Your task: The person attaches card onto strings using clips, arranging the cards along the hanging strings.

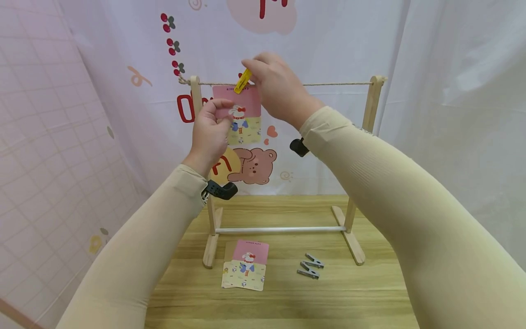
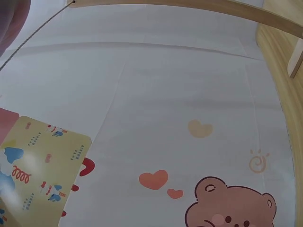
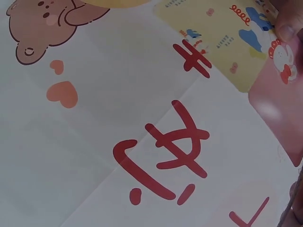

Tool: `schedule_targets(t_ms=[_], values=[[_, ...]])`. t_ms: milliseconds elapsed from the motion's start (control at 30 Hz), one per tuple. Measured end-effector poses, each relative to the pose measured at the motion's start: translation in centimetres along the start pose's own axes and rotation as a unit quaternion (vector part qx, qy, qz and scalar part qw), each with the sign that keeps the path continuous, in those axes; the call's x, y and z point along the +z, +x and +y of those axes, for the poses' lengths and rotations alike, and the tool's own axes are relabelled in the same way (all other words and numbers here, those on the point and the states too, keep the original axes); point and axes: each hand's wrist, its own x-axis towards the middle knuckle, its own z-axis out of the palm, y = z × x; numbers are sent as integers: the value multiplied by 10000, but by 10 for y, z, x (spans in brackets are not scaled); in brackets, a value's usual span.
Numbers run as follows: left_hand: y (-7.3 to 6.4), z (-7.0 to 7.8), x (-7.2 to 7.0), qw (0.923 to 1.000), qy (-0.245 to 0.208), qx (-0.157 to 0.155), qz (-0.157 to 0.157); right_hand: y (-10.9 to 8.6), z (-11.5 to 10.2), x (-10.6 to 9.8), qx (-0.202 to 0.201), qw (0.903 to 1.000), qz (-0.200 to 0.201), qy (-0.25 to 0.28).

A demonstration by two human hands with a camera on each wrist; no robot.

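Observation:
My right hand (image 1: 277, 87) pinches a yellow clothespin (image 1: 243, 81) at the rope (image 1: 337, 84). Its tip overlaps the top edge of a pink and yellow card with a rabbit picture (image 1: 250, 109), upright just below the rope. Over the card's left side, my left hand (image 1: 210, 132) has its thumb and index finger curved with a gap between them. In the right wrist view one of its fingertips (image 3: 288, 29) overlaps the rabbit picture on the card (image 3: 236, 52). The left wrist view shows the card's yellow half (image 2: 47, 165) at the lower left.
The rope runs between two wooden posts (image 1: 371, 105) joined low down by a white bar (image 1: 279, 229). In front of it, similar cards (image 1: 246, 269) lie overlapping on the wooden table (image 1: 349, 301). Several grey clothespins (image 1: 309, 273) lie to their right. A printed curtain (image 1: 328, 41) hangs behind.

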Motion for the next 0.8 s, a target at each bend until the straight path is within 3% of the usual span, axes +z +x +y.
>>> schedule_targets(t_ms=[267,500,800], values=[[-1,2,1,9999,-92,-39,-46,-15,7,5,-9,9993,293,213],[-3,2,-1,9999,-89,-34,-113,-38,15,11,-350,9957,780,362],[-7,2,-4,9996,-185,-83,-208,-69,23,19,-348,9933,873,674]])
